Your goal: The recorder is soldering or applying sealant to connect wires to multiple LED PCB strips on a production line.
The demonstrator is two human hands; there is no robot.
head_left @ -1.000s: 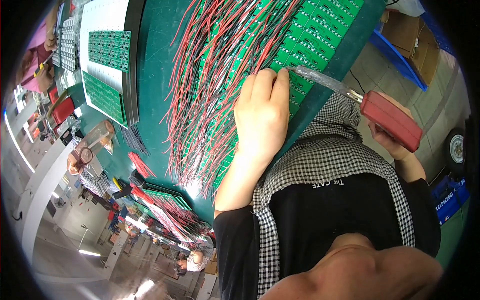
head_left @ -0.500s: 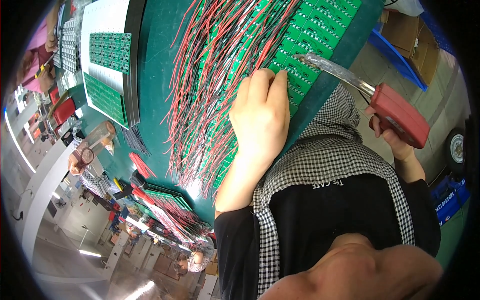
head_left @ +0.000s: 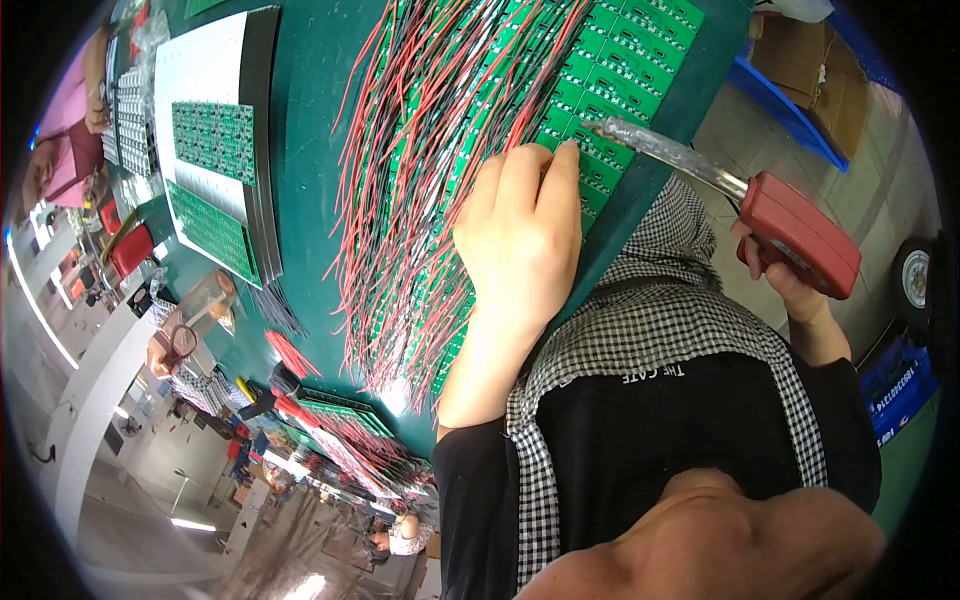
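Head view: right hand [head_left: 797, 293] clasps the iron [head_left: 803, 235] over boards [head_left: 640, 60] on the table [head_left: 310, 120]; left hand [head_left: 520, 235] rests by wires [head_left: 470, 110], pinching or not, I cannot tell; many rows seem wired, edge ones undone.

Left hand [head_left: 518, 235] over circuit boards [head_left: 640, 65], right hand [head_left: 797, 290] holding red tool [head_left: 803, 238]

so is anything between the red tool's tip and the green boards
Nothing visible stands between the tip of the red tool and the green boards. The left hand, close by, and the red and black wires lie left of the tip.
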